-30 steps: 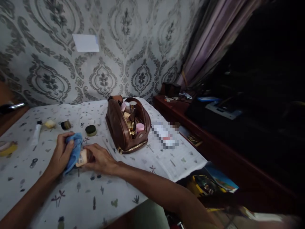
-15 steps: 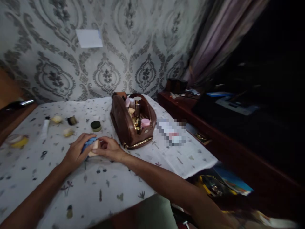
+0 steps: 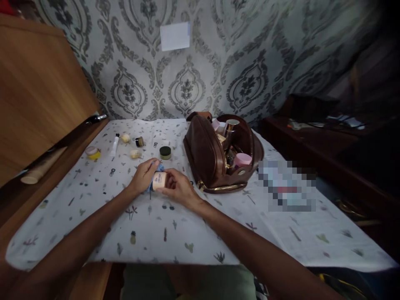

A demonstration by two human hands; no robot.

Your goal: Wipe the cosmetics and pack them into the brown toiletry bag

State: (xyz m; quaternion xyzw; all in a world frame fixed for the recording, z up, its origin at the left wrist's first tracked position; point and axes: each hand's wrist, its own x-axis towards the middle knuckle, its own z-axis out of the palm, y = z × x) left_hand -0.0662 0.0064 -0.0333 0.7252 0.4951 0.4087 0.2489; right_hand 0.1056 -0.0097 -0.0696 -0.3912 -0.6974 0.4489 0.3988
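The small jar (image 3: 159,181) is gripped by the right hand (image 3: 178,189); a blue cloth (image 3: 160,167) is squeezed in the left hand (image 3: 143,177), just beside those fingers.

The bag (image 3: 206,156) is dark brown and shiny, with a gold zipper (image 3: 223,188) along its lower edge; inside it a pink lid (image 3: 243,159) shows. Under the bag, the tablecloth (image 3: 156,233) is white, printed with small scattered plants in green, dark grey and red-purple. Behind the bag, the wallpaper (image 3: 246,62) is pale grey with a darker grey damask ornament (one plain white rectangle (image 3: 174,36) is on it). Just left of the bag, the cloth (image 3: 158,168) is light blue and the small jar (image 3: 159,181) is peach. Further left of the bag are a dark green tin (image 3: 165,152), a white tube (image 3: 115,145) and a yellow disc (image 3: 93,153); the wooden panel (image 3: 40,91) there is orange-brown.
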